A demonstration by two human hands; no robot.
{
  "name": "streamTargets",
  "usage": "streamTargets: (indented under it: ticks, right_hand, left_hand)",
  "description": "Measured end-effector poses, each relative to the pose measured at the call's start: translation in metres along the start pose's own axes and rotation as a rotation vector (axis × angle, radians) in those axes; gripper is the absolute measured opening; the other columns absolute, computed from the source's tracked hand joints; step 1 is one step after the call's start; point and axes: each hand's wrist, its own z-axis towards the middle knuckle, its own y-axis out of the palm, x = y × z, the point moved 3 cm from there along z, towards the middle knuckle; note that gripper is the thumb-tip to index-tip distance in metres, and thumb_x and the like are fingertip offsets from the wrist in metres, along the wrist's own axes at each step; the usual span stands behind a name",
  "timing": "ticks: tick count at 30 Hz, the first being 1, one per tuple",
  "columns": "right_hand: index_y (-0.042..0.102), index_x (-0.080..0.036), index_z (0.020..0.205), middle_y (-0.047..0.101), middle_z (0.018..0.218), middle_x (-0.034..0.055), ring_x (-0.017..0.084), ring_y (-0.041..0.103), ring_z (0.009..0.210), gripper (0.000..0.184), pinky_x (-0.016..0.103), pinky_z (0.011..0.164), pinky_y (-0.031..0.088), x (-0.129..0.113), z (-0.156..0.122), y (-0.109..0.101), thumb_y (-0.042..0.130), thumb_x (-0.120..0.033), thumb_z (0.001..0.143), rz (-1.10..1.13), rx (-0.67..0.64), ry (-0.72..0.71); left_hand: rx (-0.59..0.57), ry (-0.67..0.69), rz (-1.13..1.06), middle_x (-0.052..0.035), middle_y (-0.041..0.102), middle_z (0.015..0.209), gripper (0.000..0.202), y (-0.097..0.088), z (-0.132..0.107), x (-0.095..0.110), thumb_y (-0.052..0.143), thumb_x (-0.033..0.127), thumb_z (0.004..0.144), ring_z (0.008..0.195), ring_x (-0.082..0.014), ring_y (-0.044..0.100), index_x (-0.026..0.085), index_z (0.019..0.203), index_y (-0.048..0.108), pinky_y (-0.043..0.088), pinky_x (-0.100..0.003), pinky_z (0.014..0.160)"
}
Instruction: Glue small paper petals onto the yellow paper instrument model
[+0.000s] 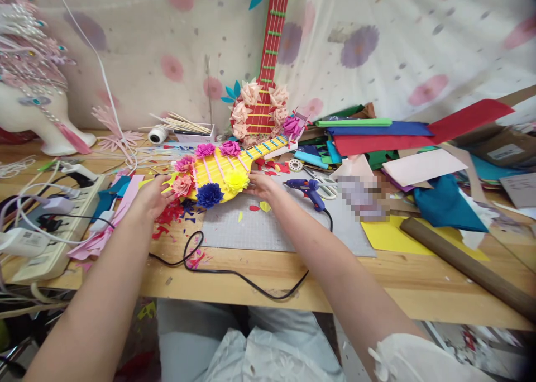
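Note:
A yellow paper guitar (218, 172) decorated with pink, blue and yellow paper flowers lies tilted on the wooden table (377, 281). My left hand (153, 195) grips its lower left edge beside a coral flower. My right hand (260, 185) holds its right edge next to the yellow flower (235, 181). A dark blue flower (209, 195) sits between my hands. The guitar's neck points up and right toward a pink flower (292, 126).
A red paper guitar (268, 52) leans against the curtain behind. A blue glue gun (307, 189) with a black cord lies right of my hand on a grey cutting mat (259, 225). Coloured paper sheets (377, 139) pile up at right; a power strip (54, 231) sits at left.

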Motion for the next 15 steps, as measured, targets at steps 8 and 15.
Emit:
streamTargets:
  ticks: [8,15]
  right_hand:
    - [0.050,-0.020,0.093,0.061,0.069,-0.0036,0.009,0.058,0.055,0.023,0.028,0.065,0.052,-0.005,-0.022,0.021,0.052,-0.008,0.074,-0.006,0.012,-0.175]
    - [0.049,-0.019,0.100,0.063,0.073,-0.0016,0.010,0.059,0.055,0.025,0.032,0.069,0.053,-0.034,-0.020,0.035,0.049,-0.009,0.077,0.029,0.013,-0.274]
  left_hand:
    - [0.004,0.041,0.036,-0.0012,0.048,0.079,0.005,-0.015,0.011,0.012,0.045,0.023,0.082,0.065,-0.0101,0.045,0.019,0.081,0.044,0.041,-0.027,0.065]
    - [0.166,0.250,-0.068,0.0019,0.044,0.077,0.007,-0.044,0.011,0.038,0.046,0.014,0.078,0.073,-0.0086,0.053,0.018,0.075,0.040,0.043,-0.027,0.077]
